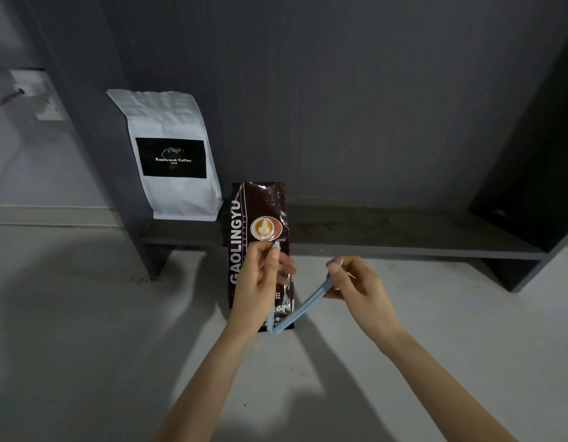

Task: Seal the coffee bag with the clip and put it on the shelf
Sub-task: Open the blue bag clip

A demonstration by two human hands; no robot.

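Observation:
A dark brown coffee bag (260,215) marked GAOLINGYU lies flat on the pale floor, its top end resting against the low dark shelf (387,237). Above the bag's lower half I hold a long light-blue clip (303,306), spread into a V with its hinge near the bag's bottom edge. My left hand (260,279) pinches the tip of one arm of the clip. My right hand (359,285) grips the other arm near its tip. The clip is not around the bag.
A white coffee bag (171,154) with a black label stands on the shelf at the left, leaning on the dark back panel. The shelf's side walls rise at left and right. A wall socket (37,90) with a plugged cable sits far left.

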